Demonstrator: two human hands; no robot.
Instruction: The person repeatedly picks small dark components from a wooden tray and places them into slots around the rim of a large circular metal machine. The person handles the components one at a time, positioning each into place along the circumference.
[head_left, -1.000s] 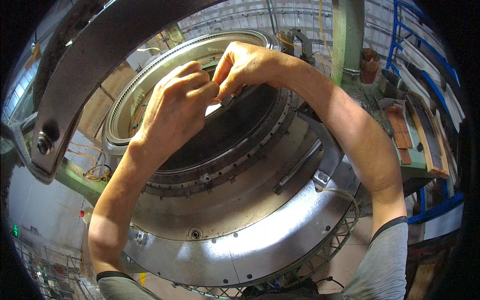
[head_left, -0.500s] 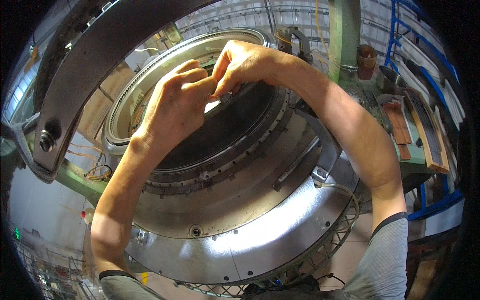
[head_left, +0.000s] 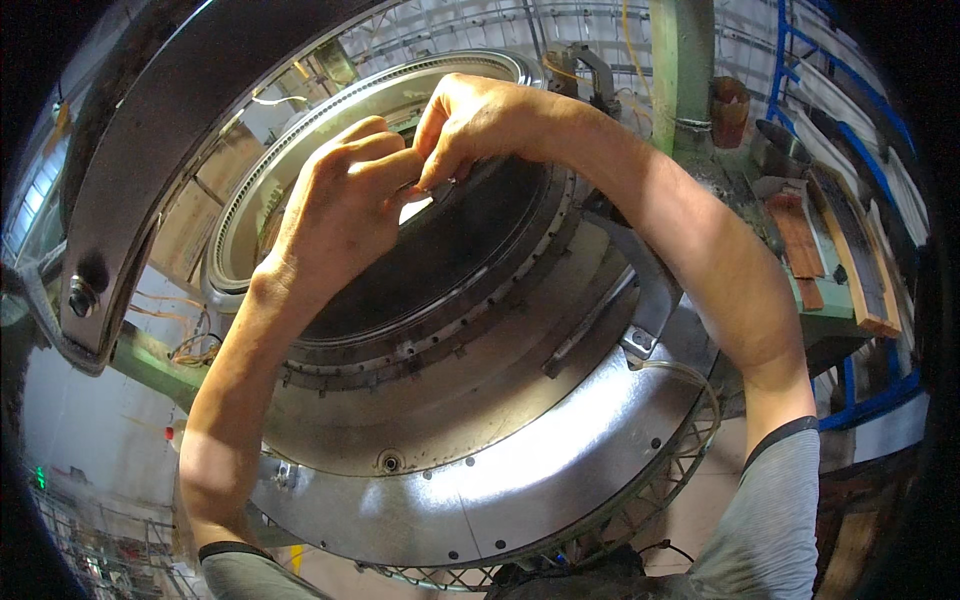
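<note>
A large round metal casing [head_left: 520, 480] with stepped rings and rows of bolt holes fills the view. Both hands meet at the upper edge of its dark inner ring [head_left: 450, 270]. My left hand [head_left: 340, 215] has its fingers curled and pressed against the right one. My right hand [head_left: 475, 125] pinches something small at the ring's edge; the fingers hide it. Behind them lies a toothed silver ring [head_left: 300, 130].
A curved dark metal arm [head_left: 130, 190] with a bolt arcs over the upper left. A green post [head_left: 685, 70] stands at the top right. Beside it a bench [head_left: 830, 270] carries wooden strips, with blue framing [head_left: 870, 400] at the right.
Both hands stay together at the ring's upper edge with only slight finger shifts. The view has tilted a little.
</note>
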